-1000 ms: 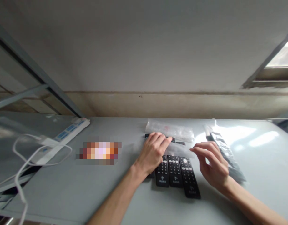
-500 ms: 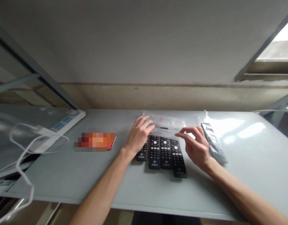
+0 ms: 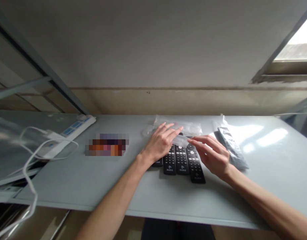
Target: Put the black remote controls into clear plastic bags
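One power strip (image 3: pixel 68 140) far left, then a blurred-out item (image 3: pixel 107 145), tabletop (image 3: pixel 110 166) between it and the left hand (image 3: pixel 159 143). That hand has shifted right over the remotes (image 3: pixel 182 163), so less plastic sleeve (image 3: pixel 180 141) shows between hands; fingers spread, can't tell if gripping. Right hand (image 3: pixel 214 155) pinches sleeve's right end, bagged item (image 3: pixel 230 146) just beyond. Front edge runs nearer than remotes.

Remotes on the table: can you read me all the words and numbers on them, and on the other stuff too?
I can't read any words or numbers.
Black remotes: pale marks and writing near the bottom, too small to read.
White power strip: blue patches, no readable words.
Pixelated thing: too blurred to read.
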Demonstrator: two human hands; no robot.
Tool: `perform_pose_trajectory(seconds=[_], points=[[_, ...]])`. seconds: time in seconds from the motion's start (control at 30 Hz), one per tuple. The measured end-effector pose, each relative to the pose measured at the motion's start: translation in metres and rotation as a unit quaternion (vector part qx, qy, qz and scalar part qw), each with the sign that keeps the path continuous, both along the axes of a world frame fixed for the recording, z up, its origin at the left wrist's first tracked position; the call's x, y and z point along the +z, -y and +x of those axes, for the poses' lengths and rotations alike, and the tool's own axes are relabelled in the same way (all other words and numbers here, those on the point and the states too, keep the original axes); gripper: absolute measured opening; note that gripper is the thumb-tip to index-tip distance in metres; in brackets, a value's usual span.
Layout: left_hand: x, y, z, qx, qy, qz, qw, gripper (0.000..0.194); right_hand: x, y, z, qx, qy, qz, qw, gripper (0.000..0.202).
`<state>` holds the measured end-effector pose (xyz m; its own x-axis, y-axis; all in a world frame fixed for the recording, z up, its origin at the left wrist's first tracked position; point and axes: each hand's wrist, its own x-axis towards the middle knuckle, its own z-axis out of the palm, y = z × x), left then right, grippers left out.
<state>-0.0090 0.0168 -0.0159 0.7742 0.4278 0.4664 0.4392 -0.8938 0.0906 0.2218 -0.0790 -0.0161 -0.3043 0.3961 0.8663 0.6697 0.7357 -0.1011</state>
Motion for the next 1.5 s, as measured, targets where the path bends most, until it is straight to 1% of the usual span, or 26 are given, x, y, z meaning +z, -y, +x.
perform_pose_trajectory(seconds=[0.1, 0.2, 0.27, 0.33, 0.4, 0.47, 0.5, 0.53, 0.6, 0.67, 0.73, 0.8, 0.83, 0.93, 1.0, 1.13, 1.2, 1.27, 1.37, 1.5], points=[[-0.001, 0.001, 0.001, -0.012, -0.014, -0.005, 1.0, 0.066, 0.001, 0.001, 0.005, 0.026, 0.031, -0.004, 0.999, 0.053], [0.001, 0.002, 0.001, -0.012, -0.033, -0.003, 0.999, 0.065, 0.003, -0.001, 0.012, 0.027, 0.053, 0.0, 0.998, 0.052], [0.002, 0.003, 0.001, -0.005, -0.036, -0.004, 0.999, 0.065, 0.004, -0.001, 0.013, 0.021, 0.051, 0.01, 0.998, 0.052], [0.004, 0.004, 0.001, 0.002, -0.033, -0.011, 0.999, 0.066, 0.005, -0.002, 0.013, -0.004, 0.041, 0.015, 0.999, 0.046], [0.006, 0.005, 0.002, 0.007, -0.032, -0.019, 0.999, 0.062, 0.005, -0.003, 0.012, -0.054, 0.032, 0.021, 0.998, 0.033], [0.007, 0.006, 0.003, 0.01, -0.03, -0.023, 0.999, 0.052, 0.006, -0.004, 0.012, -0.101, 0.027, 0.032, 0.994, 0.014], [0.007, 0.006, 0.003, 0.012, -0.029, -0.025, 0.999, 0.045, 0.006, -0.004, 0.012, -0.114, 0.029, 0.033, 0.992, 0.01], [0.007, 0.007, 0.003, 0.013, -0.028, -0.026, 0.999, 0.038, 0.006, -0.005, 0.013, -0.119, 0.034, 0.03, 0.992, 0.016], [0.008, 0.007, 0.003, 0.021, -0.03, -0.025, 0.999, 0.028, 0.006, -0.007, 0.014, -0.109, 0.054, 0.009, 0.993, 0.029], [0.009, 0.008, 0.002, 0.031, -0.035, -0.028, 0.999, 0.025, 0.005, -0.009, 0.014, -0.08, 0.076, -0.009, 0.994, 0.032], [0.01, 0.009, 0.001, 0.035, -0.037, -0.036, 0.998, 0.024, 0.003, -0.009, 0.013, -0.039, 0.077, -0.024, 0.996, 0.024], [0.011, 0.01, 0.001, 0.03, -0.036, -0.046, 0.998, 0.025, 0.001, -0.008, 0.01, 0.002, 0.062, -0.035, 0.997, 0.009], [0.012, 0.011, 0.001, 0.026, -0.036, -0.048, 0.998, 0.025, 0.0, -0.007, 0.008, 0.016, 0.053, -0.037, 0.998, 0.007], [0.01, 0.011, 0.002, 0.021, -0.037, -0.047, 0.998, 0.027, 0.0, -0.005, 0.004, 0.026, 0.047, -0.037, 0.998, 0.027], [0.009, 0.01, 0.003, 0.021, -0.039, -0.041, 0.998, 0.028, 0.001, -0.004, 0.003, 0.035, 0.054, -0.046, 0.997, 0.035], [0.005, 0.007, 0.004, 0.035, -0.046, -0.028, 0.998, 0.023, 0.003, -0.002, 0.001, 0.082, 0.058, -0.04, 0.994, 0.048], [0.005, 0.006, 0.004, 0.039, -0.047, -0.024, 0.998, 0.022, 0.003, -0.001, 0.0, 0.088, 0.059, -0.032, 0.994, 0.048], [0.004, 0.005, 0.004, 0.033, -0.046, -0.02, 0.998, 0.021, 0.003, 0.0, -0.001, 0.082, 0.071, -0.035, 0.993, 0.042], [0.003, 0.004, 0.004, 0.009, -0.041, -0.014, 0.999, 0.022, 0.001, -0.001, 0.0, 0.065, 0.095, -0.054, 0.992, 0.032], [0.001, 0.003, 0.004, -0.015, -0.031, -0.009, 0.999, 0.023, 0.0, -0.002, 0.0, 0.068, 0.09, -0.066, 0.991, 0.03]])
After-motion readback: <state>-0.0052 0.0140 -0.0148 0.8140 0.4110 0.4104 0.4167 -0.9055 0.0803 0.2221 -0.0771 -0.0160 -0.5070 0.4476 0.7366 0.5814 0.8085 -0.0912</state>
